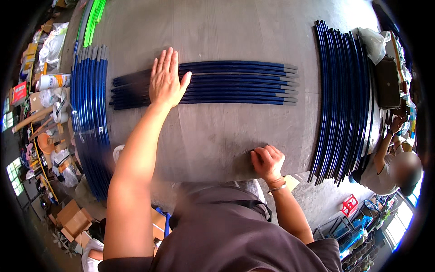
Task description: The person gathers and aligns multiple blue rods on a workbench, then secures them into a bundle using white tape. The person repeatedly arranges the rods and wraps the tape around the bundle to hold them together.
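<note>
A row of dark blue rods (235, 83) with grey tips at their right ends lies crosswise on the grey table (217, 136). My left hand (166, 86) is open and flat across the left part of this row, fingers together and pointing away, thumb out to the right. Near the front edge of the table, my right hand (268, 161) rests with its fingers curled closed. Whatever it may hold is hidden by the fingers. A bracelet (277, 187) circles the right wrist.
Blue rods with grey ends (89, 104) line the left edge, with green strips (94, 20) beyond them. More blue rods (342, 99) lie lengthwise at the right, beside a white plastic bag (374, 44) and a dark box (387, 84). Another person (383, 170) is at the far right.
</note>
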The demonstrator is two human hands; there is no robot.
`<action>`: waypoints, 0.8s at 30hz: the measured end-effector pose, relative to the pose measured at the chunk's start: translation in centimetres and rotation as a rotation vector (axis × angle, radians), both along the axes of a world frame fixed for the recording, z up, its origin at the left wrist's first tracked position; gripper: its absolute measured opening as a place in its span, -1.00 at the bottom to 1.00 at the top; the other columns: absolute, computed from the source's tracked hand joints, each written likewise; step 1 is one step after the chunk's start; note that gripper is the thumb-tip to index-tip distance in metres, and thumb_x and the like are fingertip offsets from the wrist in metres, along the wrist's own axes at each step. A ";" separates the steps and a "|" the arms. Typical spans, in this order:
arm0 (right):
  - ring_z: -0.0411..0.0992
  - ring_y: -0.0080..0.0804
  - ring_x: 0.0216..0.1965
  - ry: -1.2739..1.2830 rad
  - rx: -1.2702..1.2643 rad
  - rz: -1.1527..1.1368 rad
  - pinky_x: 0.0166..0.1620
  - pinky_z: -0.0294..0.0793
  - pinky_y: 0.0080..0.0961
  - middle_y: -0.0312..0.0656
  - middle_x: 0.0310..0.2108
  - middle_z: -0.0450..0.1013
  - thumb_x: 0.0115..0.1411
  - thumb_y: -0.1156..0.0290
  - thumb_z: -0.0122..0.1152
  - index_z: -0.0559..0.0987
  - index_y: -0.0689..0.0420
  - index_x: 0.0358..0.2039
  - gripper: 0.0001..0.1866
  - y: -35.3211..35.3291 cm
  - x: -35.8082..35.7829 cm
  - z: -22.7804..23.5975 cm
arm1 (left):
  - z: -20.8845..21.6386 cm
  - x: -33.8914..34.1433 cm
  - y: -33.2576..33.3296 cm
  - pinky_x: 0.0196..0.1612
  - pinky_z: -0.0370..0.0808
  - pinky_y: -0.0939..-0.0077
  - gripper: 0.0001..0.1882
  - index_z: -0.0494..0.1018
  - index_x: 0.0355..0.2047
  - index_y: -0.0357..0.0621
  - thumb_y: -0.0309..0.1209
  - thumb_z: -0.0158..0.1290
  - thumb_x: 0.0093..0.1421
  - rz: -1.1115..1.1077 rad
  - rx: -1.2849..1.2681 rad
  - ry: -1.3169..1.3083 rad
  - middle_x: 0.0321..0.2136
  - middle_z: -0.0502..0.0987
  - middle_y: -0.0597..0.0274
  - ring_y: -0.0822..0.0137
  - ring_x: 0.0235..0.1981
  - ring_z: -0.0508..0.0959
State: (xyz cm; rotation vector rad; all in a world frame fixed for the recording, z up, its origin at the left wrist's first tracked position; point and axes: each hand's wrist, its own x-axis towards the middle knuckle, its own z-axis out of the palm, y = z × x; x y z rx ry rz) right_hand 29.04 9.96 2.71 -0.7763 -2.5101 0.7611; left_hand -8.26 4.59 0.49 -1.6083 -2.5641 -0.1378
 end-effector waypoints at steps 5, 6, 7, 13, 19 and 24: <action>0.37 -0.25 -0.61 -0.020 0.007 -0.005 -0.56 0.36 -0.35 -0.26 -0.63 0.34 -0.07 0.44 0.42 0.52 0.06 -0.49 -0.81 0.0 0.0 -0.1 | 0.1 1.2 -1.3 0.44 -0.06 0.14 -0.24 0.09 0.34 -0.26 0.04 -0.13 0.32 -0.001 0.029 0.003 0.37 0.10 -0.02 0.09 0.41 0.07; 0.38 -0.25 -0.61 -0.027 0.008 -0.005 -0.56 0.36 -0.35 -0.26 -0.62 0.35 -0.06 0.44 0.42 0.52 0.06 -0.49 -0.81 0.0 0.0 -0.1 | 0.1 1.5 -1.6 0.44 -0.06 0.14 -0.24 0.10 0.34 -0.26 0.04 -0.13 0.32 -0.002 0.034 -0.001 0.37 0.10 -0.02 0.09 0.41 0.07; 0.38 -0.25 -0.60 -0.035 0.008 -0.008 -0.55 0.37 -0.35 -0.26 -0.62 0.35 -0.06 0.44 0.42 0.52 0.06 -0.49 -0.81 0.0 0.0 -0.1 | 0.1 1.6 -1.7 0.44 -0.06 0.14 -0.24 0.10 0.34 -0.26 0.04 -0.13 0.32 -0.004 0.039 -0.001 0.37 0.10 -0.02 0.09 0.41 0.06; 0.44 -0.20 -0.47 -0.066 -0.055 -0.045 -0.44 0.42 -0.32 -0.21 -0.50 0.42 -0.02 0.42 0.40 0.55 0.11 -0.34 -0.77 -0.3 -0.9 0.5 | -0.5 -0.3 -0.2 0.44 -0.08 0.16 -0.24 0.10 0.34 -0.22 0.07 -0.15 0.33 0.008 0.046 0.010 0.37 0.10 0.02 0.11 0.41 0.05; 0.18 0.02 0.27 -0.185 0.140 -0.034 0.27 0.17 -0.13 0.05 0.21 0.26 0.07 0.29 0.34 0.36 0.26 0.17 -0.33 -0.2 -5.6 2.2 | -0.8 -0.6 0.6 0.44 -0.06 0.16 -0.25 0.11 0.34 -0.22 0.06 -0.16 0.33 0.022 0.032 -0.019 0.37 0.11 0.01 0.11 0.41 0.07; -0.10 0.11 0.43 -0.305 0.113 -0.188 0.42 -0.13 -0.04 0.15 0.40 -0.04 0.07 0.11 0.33 0.16 0.36 0.29 -0.09 -0.8 -13.1 0.6 | -0.4 -0.4 0.9 0.43 -0.05 0.11 -0.27 0.17 0.30 -0.28 0.04 -0.14 0.33 -0.007 0.096 -0.048 0.35 0.13 -0.03 0.07 0.39 0.10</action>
